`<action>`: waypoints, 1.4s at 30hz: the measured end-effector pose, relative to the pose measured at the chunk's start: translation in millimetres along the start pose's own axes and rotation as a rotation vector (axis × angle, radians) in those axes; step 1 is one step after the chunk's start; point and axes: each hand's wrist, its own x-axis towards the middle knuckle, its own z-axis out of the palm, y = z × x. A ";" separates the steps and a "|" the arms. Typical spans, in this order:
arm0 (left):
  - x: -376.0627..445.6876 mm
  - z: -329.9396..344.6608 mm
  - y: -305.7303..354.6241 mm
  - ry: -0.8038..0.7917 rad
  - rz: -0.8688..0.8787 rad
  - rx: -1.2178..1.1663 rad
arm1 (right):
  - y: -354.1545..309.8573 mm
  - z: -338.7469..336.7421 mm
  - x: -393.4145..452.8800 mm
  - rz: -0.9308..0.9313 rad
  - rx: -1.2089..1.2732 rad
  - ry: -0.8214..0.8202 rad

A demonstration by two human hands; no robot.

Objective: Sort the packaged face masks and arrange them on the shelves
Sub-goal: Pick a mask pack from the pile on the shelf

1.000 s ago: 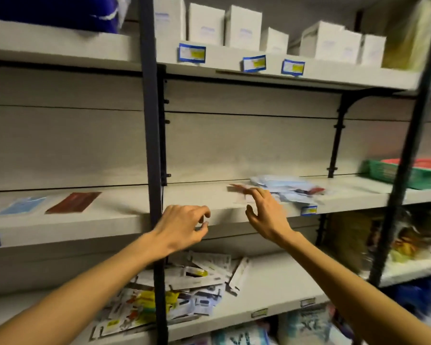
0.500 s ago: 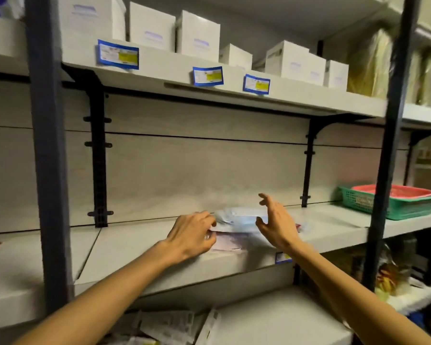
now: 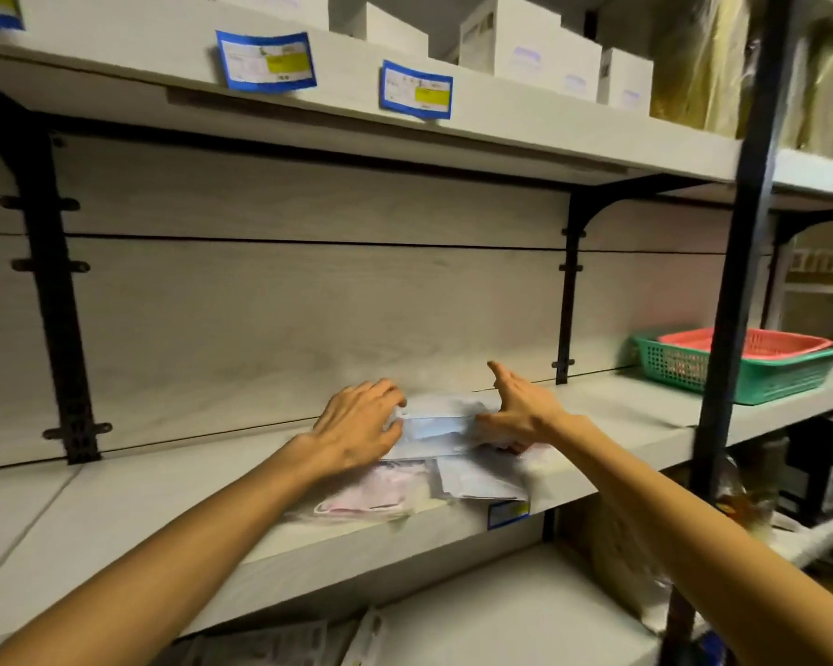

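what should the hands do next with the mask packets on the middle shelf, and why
Probably draw both hands together to square the blue mask packet into a neat stack. The left hand curls on its left end, the right hand lies open at its right end, and a pink packet and white packet lie loose and askew at the shelf edge.

Both bare arms reach forward, hands near each other. The left hand [image 3: 357, 427] lies palm down with fingers curled; the right hand [image 3: 518, 411] has its fingers extended, thumb raised.
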 end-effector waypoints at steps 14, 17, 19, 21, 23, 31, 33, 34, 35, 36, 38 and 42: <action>82.0 41.3 30.3 -0.285 -0.229 -0.003 | 83.4 14.1 35.9 -0.103 0.265 -0.237; 84.6 48.8 27.0 -0.177 -0.334 -0.013 | 87.8 19.3 43.4 -0.141 0.315 -0.205; 86.2 49.6 22.1 -0.133 -0.403 -0.026 | 87.4 20.5 48.7 -0.163 0.363 -0.164; 87.7 49.7 17.6 -0.078 -0.474 -0.065 | 84.1 20.6 52.5 -0.204 0.385 -0.135; 89.1 48.3 14.7 -0.026 -0.554 -0.127 | 77.4 21.8 54.6 -0.253 0.352 -0.145; 78.6 39.4 11.1 0.258 -0.819 -0.495 | 57.6 27.8 59.9 -0.346 0.169 -0.147; 74.3 36.2 12.1 0.319 -0.897 -0.555 | 51.3 23.9 64.5 -0.383 0.164 -0.064; 71.8 34.6 12.1 0.350 -0.939 -0.581 | 46.3 23.0 66.5 -0.393 0.161 -0.039; 69.7 32.7 12.3 0.377 -0.983 -0.611 | 40.6 23.4 68.9 -0.394 0.154 -0.031; 67.2 31.2 12.5 0.398 -1.025 -0.653 | 34.6 24.7 70.6 -0.378 0.142 -0.041; 61.3 28.2 14.2 0.426 -1.079 -0.776 | 23.5 29.6 73.5 -0.275 0.121 -0.096; 43.5 19.2 20.4 0.474 -1.134 -0.982 | 13.5 39.8 74.7 -0.092 0.155 -0.173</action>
